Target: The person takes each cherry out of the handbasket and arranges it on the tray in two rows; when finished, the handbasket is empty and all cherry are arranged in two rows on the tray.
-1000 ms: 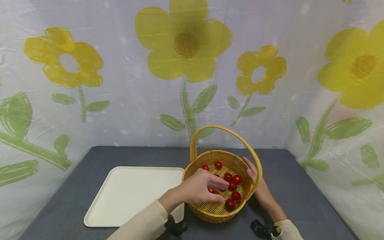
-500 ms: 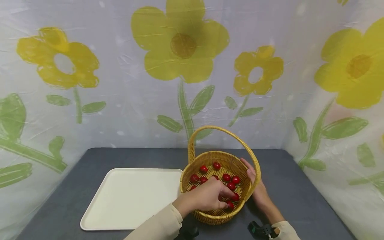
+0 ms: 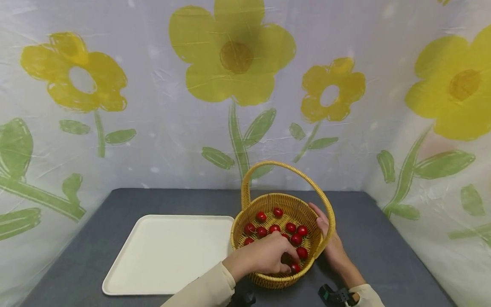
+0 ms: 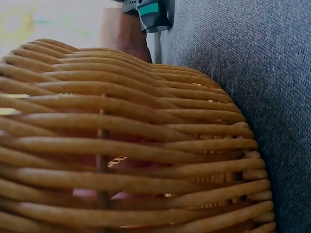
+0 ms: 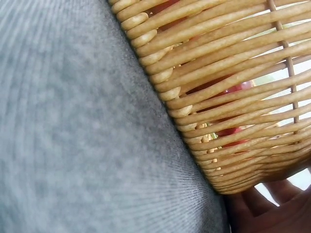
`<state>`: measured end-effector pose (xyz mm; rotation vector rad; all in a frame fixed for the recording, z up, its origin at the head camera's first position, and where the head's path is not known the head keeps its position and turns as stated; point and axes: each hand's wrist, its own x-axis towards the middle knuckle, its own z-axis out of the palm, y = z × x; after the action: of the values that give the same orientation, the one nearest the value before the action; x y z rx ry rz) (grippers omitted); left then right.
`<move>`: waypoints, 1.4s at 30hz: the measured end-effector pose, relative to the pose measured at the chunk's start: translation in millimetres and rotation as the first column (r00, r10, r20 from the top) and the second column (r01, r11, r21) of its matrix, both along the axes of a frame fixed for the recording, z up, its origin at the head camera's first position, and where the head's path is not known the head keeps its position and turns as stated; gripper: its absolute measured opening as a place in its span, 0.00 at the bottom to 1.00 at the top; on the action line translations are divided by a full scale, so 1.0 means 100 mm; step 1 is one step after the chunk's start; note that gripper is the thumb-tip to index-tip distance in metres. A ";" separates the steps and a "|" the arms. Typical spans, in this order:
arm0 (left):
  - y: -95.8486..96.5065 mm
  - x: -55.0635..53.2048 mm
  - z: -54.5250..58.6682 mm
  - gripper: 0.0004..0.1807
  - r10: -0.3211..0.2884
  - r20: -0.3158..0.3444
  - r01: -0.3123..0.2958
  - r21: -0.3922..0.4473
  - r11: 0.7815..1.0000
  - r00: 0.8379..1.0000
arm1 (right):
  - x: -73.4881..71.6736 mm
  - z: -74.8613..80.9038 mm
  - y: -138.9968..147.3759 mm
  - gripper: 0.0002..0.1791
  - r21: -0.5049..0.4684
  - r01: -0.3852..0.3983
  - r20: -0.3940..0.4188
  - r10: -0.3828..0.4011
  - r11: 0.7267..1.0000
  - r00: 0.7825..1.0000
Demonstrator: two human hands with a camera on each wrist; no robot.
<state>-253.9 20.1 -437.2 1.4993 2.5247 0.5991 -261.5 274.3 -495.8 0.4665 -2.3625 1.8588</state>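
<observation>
A round yellow wicker basket with a tall hooped handle stands on the dark table, tilted a little in the head view. Several red cherries lie inside it. My left hand reaches over the near rim, with thumb and forefinger pinching a cherry near the front wall. At the right side, my right hand holds the basket's wall below the handle. Its fingers show against the weave in the right wrist view. Basket weave fills much of the left wrist view, hiding most of the left hand.
To the left of the basket lies a cream rectangular tray, its right edge close to the basket. The dark grey table runs back to a curtain printed with yellow flowers.
My left hand has moved right and down into the basket, and its thumb and forefinger have come together at a front cherry. The right hand stays at the basket's side.
</observation>
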 end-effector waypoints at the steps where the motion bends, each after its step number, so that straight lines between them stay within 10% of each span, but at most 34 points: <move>1: 0.00 0.00 0.00 0.14 -0.002 0.002 0.002 0.000 1.000 1.000 | 0.00 0.00 0.00 0.30 0.004 0.004 -0.002 -0.004 1.000 1.000; 28: -0.04 0.01 0.03 0.10 0.032 0.108 -0.054 0.206 0.977 0.994 | -0.02 0.00 0.01 0.29 0.031 0.017 -0.019 -0.016 0.999 1.000; 42: -0.30 0.02 0.26 0.14 0.117 0.199 -0.203 0.497 0.844 0.973 | -0.02 0.00 0.01 0.30 0.018 0.009 -0.003 -0.009 1.000 1.000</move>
<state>-252.1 -9.9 -411.0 1.2995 2.4914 1.4604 -264.0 275.5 -496.3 0.4593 -2.3775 1.8337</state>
